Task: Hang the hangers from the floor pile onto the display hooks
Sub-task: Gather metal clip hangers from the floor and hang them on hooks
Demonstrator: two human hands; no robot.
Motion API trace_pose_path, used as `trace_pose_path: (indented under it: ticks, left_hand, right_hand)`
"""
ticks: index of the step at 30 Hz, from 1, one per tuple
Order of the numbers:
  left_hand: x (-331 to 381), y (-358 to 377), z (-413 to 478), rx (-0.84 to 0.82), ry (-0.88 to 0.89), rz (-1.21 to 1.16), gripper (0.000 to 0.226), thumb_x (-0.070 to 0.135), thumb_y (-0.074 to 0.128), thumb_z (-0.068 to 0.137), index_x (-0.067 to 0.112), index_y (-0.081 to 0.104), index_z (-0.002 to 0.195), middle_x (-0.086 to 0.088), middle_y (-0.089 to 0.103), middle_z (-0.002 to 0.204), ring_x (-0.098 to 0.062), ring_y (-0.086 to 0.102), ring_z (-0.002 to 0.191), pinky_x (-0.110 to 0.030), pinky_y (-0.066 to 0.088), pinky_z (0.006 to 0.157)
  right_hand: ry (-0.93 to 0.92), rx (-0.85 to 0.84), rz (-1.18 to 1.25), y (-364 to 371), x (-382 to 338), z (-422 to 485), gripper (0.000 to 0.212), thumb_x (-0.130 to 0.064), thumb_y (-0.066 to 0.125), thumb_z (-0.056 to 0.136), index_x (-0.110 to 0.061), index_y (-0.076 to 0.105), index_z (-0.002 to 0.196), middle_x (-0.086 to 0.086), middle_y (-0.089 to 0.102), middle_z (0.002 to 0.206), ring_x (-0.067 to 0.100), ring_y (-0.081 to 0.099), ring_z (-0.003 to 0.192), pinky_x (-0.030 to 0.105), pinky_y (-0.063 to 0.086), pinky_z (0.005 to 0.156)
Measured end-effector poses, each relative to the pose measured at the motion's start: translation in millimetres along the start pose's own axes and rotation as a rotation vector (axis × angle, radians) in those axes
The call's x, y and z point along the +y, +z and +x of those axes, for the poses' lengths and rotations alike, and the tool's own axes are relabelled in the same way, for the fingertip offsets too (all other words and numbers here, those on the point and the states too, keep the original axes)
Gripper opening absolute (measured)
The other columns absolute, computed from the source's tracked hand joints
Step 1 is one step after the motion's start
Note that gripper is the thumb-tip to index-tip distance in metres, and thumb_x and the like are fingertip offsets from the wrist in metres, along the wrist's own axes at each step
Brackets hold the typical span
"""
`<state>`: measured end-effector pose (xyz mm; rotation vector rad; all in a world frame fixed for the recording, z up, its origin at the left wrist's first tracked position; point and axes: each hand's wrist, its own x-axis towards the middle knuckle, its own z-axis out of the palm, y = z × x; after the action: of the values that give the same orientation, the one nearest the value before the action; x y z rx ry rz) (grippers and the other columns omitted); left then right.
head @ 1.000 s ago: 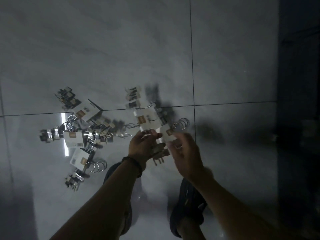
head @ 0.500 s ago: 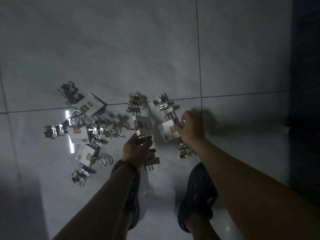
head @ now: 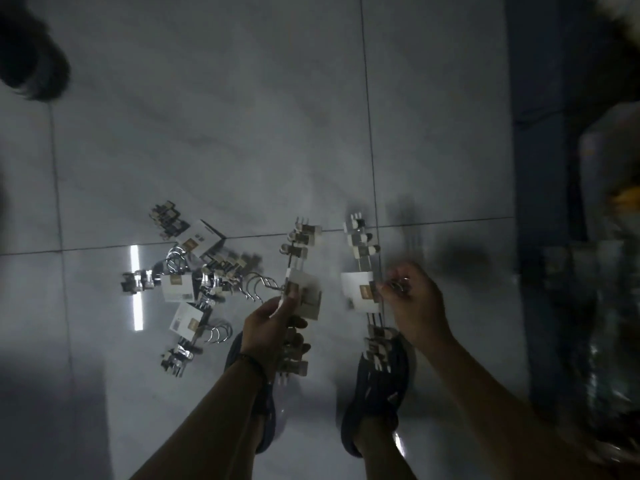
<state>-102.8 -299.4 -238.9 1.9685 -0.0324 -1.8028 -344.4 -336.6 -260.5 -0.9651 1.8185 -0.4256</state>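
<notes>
The scene is dim. A pile of clip hanger packs (head: 187,282) with white labels and metal hooks lies on the grey tiled floor at the left. My left hand (head: 266,323) grips one hanger pack (head: 299,268) at its label, lifted off the floor with its clips pointing away. My right hand (head: 412,299) pinches the metal hooks of a second hanger pack (head: 362,271), which is also held up, with its clips running from the far end down to my right foot. No display hooks show in the head view.
My two dark shoes (head: 375,382) stand on the floor below the hands. A dark shelf or display unit (head: 581,271) fills the right edge. A dark blurred shape (head: 27,57) sits at the top left. A bright light reflection (head: 136,289) crosses the floor tile.
Both hands have risen and moved apart, each carrying its own hanger pack. The view has shifted, so the dark unit on the right shows more.
</notes>
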Motion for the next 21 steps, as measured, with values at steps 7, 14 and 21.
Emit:
trace_pose_path:
  ticks: [7,14,21]
  left_hand:
    - [78,17,-122,-0.042,0.251,0.26,0.057,0.07,0.072,0.082,0.02,0.074,0.109,-0.019,0.072,0.095,-0.027,0.072,0.061,-0.046,0.064,0.06]
    - [179,52,-306,-0.156,0.511,0.369,0.027,0.05,0.064,0.097,0.03,0.071,0.114,-0.012,0.072,0.103,-0.029,0.072,0.065,-0.052,0.064,0.06]
    - [246,80,-472,-0.277,0.67,0.536,0.018,0.042,0.061,0.103,0.041,0.071,0.119,-0.001,0.078,0.096,-0.024,0.075,0.076,-0.043,0.064,0.07]
  right_hand:
    - [0.03,0.003,0.422,-115,-126,-64,0.019,0.005,0.07,0.092,-0.006,0.063,0.105,0.017,0.07,0.107,0.033,0.077,0.092,0.049,0.064,0.073]
    - [-0.027,-0.089,0.386,-238,-289,-168,0.01,-0.003,0.074,0.093,-0.012,0.078,0.093,0.013,0.078,0.098,0.033,0.078,0.086,0.05,0.064,0.072]
    - [-0.079,-0.103,0.293,-337,-422,-284,0.022,-0.02,0.085,0.086,0.0,0.076,0.083,0.015,0.075,0.072,0.029,0.074,0.064,0.035,0.06,0.06]
